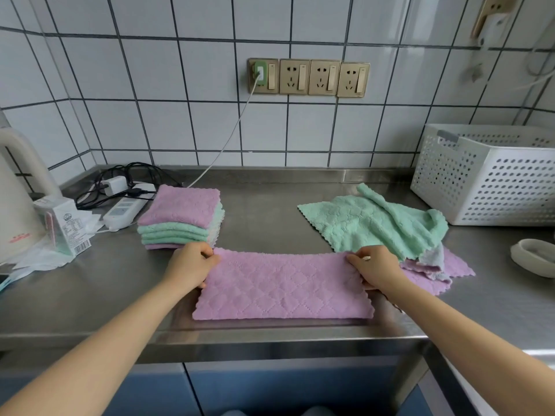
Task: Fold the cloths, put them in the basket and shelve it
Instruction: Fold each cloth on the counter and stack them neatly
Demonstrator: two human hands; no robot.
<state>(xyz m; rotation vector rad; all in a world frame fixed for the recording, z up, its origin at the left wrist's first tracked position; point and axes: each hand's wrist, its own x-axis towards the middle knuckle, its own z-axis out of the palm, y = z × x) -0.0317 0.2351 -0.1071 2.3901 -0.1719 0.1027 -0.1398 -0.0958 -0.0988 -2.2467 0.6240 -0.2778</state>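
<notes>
Left hand (192,262) and right hand (375,265) each keep a grip clamped on an end of the half-folded purple cloth (282,289), stretched flat on the counter (264,205) for a square second fold.

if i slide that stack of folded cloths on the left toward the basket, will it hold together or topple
The stack of folded cloths would probably shear rather than slide as a block: its soft layers already sit slightly offset. It looks light, being only thin fleecy cloth. The steel counter looks smooth, so the bottom cloth may slide easily; lifting from underneath seems safer.
</notes>
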